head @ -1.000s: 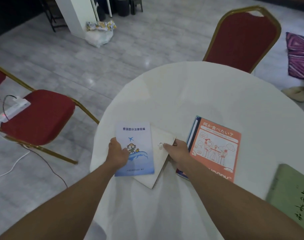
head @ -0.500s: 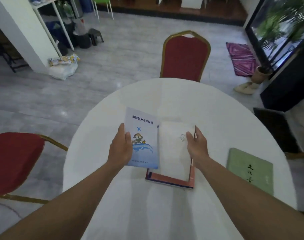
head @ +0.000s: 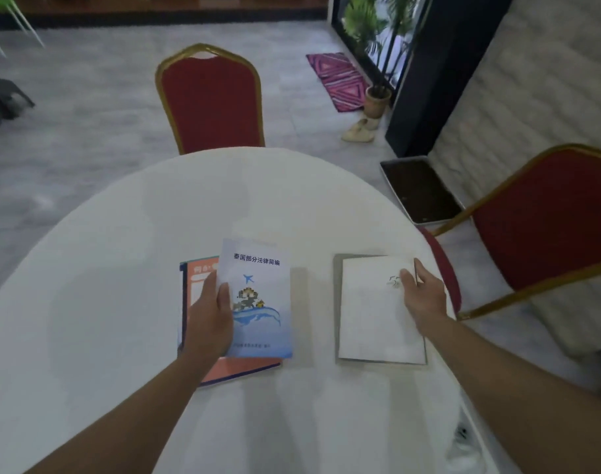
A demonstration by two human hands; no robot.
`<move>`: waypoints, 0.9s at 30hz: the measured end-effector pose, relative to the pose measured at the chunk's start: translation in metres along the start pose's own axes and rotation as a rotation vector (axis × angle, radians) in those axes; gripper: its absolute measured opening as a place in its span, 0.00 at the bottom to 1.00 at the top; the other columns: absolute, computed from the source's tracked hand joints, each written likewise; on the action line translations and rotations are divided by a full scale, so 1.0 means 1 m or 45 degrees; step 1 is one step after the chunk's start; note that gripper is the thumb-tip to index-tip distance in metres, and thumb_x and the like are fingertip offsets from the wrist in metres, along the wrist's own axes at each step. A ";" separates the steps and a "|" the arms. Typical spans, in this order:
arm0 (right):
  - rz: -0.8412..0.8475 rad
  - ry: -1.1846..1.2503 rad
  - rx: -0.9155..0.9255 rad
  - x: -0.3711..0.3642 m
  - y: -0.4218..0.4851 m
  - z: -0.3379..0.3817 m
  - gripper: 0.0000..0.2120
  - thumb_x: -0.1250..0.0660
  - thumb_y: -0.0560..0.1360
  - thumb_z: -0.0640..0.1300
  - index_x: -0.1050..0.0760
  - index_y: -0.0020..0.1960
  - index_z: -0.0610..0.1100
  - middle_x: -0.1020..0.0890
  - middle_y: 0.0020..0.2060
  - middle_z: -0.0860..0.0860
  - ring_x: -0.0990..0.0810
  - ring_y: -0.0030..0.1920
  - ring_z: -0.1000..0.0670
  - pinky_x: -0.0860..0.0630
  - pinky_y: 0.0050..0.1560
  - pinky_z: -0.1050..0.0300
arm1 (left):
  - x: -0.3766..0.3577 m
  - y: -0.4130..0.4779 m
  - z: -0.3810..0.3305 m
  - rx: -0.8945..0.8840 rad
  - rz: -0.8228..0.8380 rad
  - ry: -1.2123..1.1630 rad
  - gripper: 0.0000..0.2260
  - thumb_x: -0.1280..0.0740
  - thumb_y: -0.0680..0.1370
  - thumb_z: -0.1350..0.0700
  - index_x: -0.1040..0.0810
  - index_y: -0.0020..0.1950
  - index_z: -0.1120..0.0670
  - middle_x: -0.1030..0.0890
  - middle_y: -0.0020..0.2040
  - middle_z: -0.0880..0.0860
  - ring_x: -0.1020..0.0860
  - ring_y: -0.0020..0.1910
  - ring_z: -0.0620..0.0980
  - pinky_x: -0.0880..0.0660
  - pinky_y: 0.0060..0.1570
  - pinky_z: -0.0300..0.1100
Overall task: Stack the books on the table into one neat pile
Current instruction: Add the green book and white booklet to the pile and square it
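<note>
My left hand (head: 210,319) grips a blue-and-white booklet (head: 258,295) by its left edge. The booklet lies over an orange book (head: 244,369) near the middle of the round white table (head: 121,268). To the right, my right hand (head: 422,295) holds a plain white book (head: 370,319) at its far right corner, thumb on the cover. That white book rests on a grey-green book (head: 337,302), of which only a strip along the left and far edges shows. The two pairs lie side by side with a gap between them.
One red chair with a gold frame (head: 210,97) stands at the table's far side and another (head: 545,227) at its right. A dark tray (head: 418,189), a plant pot (head: 377,100), slippers (head: 359,130) and a pink rug (head: 340,80) lie on the floor beyond.
The view swung right. My right hand carried the white book from the orange book over to the grey-green book. My left hand brought the blue booklet over the orange book.
</note>
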State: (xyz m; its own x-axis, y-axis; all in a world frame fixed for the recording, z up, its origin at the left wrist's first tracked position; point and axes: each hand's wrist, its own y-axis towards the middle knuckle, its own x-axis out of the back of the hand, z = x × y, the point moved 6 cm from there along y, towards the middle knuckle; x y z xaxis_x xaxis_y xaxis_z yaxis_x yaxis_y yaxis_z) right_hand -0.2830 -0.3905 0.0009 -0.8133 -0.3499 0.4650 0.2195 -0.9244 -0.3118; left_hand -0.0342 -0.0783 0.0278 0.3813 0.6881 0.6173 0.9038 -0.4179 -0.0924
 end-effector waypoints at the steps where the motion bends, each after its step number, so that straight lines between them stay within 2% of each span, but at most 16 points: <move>1: -0.014 -0.022 -0.016 0.003 0.004 -0.005 0.25 0.33 0.83 0.46 0.30 0.78 0.43 0.25 0.75 0.45 0.26 0.74 0.43 0.33 0.73 0.56 | -0.007 0.002 -0.001 0.012 0.017 0.003 0.17 0.46 0.84 0.52 0.30 0.70 0.53 0.20 0.54 0.53 0.24 0.45 0.52 0.31 0.48 0.42; 3: -0.046 -0.093 -0.002 0.004 0.012 -0.010 0.24 0.33 0.83 0.47 0.28 0.77 0.42 0.22 0.73 0.43 0.24 0.72 0.41 0.31 0.73 0.52 | -0.018 0.006 0.004 0.041 0.052 0.006 0.17 0.47 0.84 0.51 0.30 0.69 0.54 0.21 0.54 0.53 0.22 0.47 0.54 0.29 0.49 0.44; 6: -0.108 -0.158 0.046 -0.001 0.017 -0.013 0.21 0.33 0.83 0.46 0.23 0.72 0.38 0.16 0.62 0.39 0.19 0.64 0.37 0.28 0.66 0.51 | -0.032 0.012 0.017 0.061 0.081 0.042 0.17 0.49 0.83 0.45 0.30 0.66 0.50 0.18 0.55 0.54 0.18 0.49 0.58 0.21 0.52 0.54; 8: -0.130 -0.218 0.060 -0.007 0.021 -0.017 0.20 0.34 0.83 0.46 0.22 0.69 0.34 0.16 0.57 0.35 0.20 0.60 0.35 0.27 0.63 0.49 | -0.037 0.014 0.025 0.089 0.097 0.065 0.18 0.49 0.82 0.43 0.32 0.67 0.49 0.18 0.57 0.54 0.17 0.49 0.58 0.20 0.52 0.57; 9: -0.139 -0.283 0.062 -0.010 0.023 -0.018 0.22 0.34 0.83 0.48 0.23 0.69 0.33 0.19 0.58 0.34 0.21 0.61 0.34 0.28 0.63 0.47 | -0.039 0.015 0.027 0.102 0.100 0.069 0.18 0.49 0.82 0.43 0.32 0.67 0.49 0.18 0.58 0.55 0.17 0.49 0.57 0.20 0.52 0.58; 11: -0.095 -0.492 0.058 -0.018 0.023 -0.024 0.29 0.35 0.82 0.56 0.29 0.74 0.38 0.26 0.67 0.34 0.27 0.67 0.33 0.31 0.68 0.42 | -0.040 0.016 0.027 0.107 0.101 0.080 0.18 0.49 0.82 0.44 0.32 0.69 0.49 0.19 0.59 0.55 0.18 0.51 0.58 0.20 0.53 0.58; 14: 0.133 -0.812 0.158 -0.035 0.016 -0.038 0.39 0.41 0.79 0.67 0.46 0.84 0.51 0.41 0.82 0.43 0.40 0.80 0.38 0.41 0.77 0.39 | -0.043 0.020 0.025 0.123 0.091 0.100 0.19 0.49 0.83 0.46 0.31 0.70 0.52 0.20 0.62 0.57 0.19 0.54 0.59 0.23 0.57 0.55; 17: 0.226 -0.880 0.198 -0.041 0.015 -0.047 0.41 0.47 0.80 0.70 0.56 0.85 0.54 0.51 0.85 0.48 0.47 0.83 0.42 0.46 0.79 0.39 | -0.050 0.021 0.014 0.114 0.093 0.073 0.19 0.49 0.83 0.47 0.31 0.70 0.53 0.20 0.62 0.57 0.20 0.56 0.60 0.24 0.58 0.54; 19: 0.259 -0.886 0.186 -0.041 0.016 -0.048 0.40 0.48 0.80 0.70 0.57 0.85 0.55 0.52 0.85 0.48 0.48 0.84 0.43 0.47 0.79 0.38 | -0.060 0.021 0.003 0.101 0.120 0.039 0.19 0.49 0.83 0.46 0.31 0.70 0.52 0.21 0.63 0.57 0.21 0.58 0.60 0.26 0.61 0.55; 22: 0.300 -0.796 0.183 -0.036 0.017 -0.046 0.36 0.49 0.82 0.67 0.55 0.85 0.54 0.50 0.85 0.49 0.47 0.84 0.43 0.47 0.79 0.38 | -0.086 0.017 -0.024 0.049 0.177 -0.023 0.19 0.48 0.84 0.48 0.30 0.70 0.54 0.21 0.63 0.56 0.22 0.60 0.58 0.30 0.61 0.47; 24: 0.252 -0.602 0.156 -0.026 0.018 -0.048 0.33 0.50 0.84 0.63 0.51 0.85 0.52 0.44 0.85 0.48 0.44 0.83 0.43 0.47 0.80 0.40 | -0.112 0.012 -0.047 -0.020 0.238 -0.087 0.18 0.48 0.84 0.48 0.29 0.69 0.53 0.20 0.61 0.53 0.21 0.59 0.56 0.28 0.60 0.47; 27: 0.148 -0.227 0.027 -0.005 0.018 -0.055 0.30 0.48 0.86 0.58 0.42 0.84 0.45 0.35 0.82 0.45 0.38 0.82 0.43 0.45 0.81 0.48 | -0.156 -0.001 -0.074 -0.087 0.350 -0.149 0.16 0.48 0.84 0.49 0.29 0.67 0.53 0.20 0.55 0.49 0.21 0.53 0.51 0.30 0.52 0.42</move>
State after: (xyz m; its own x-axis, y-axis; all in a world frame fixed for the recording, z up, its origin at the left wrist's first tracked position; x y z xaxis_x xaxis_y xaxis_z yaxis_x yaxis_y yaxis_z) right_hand -0.3043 -0.3970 -0.0522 -0.6741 -0.4738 0.5666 0.3191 -0.8787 -0.3551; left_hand -0.1087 -0.2295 -0.0106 0.6331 0.6060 0.4816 0.7501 -0.6340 -0.1882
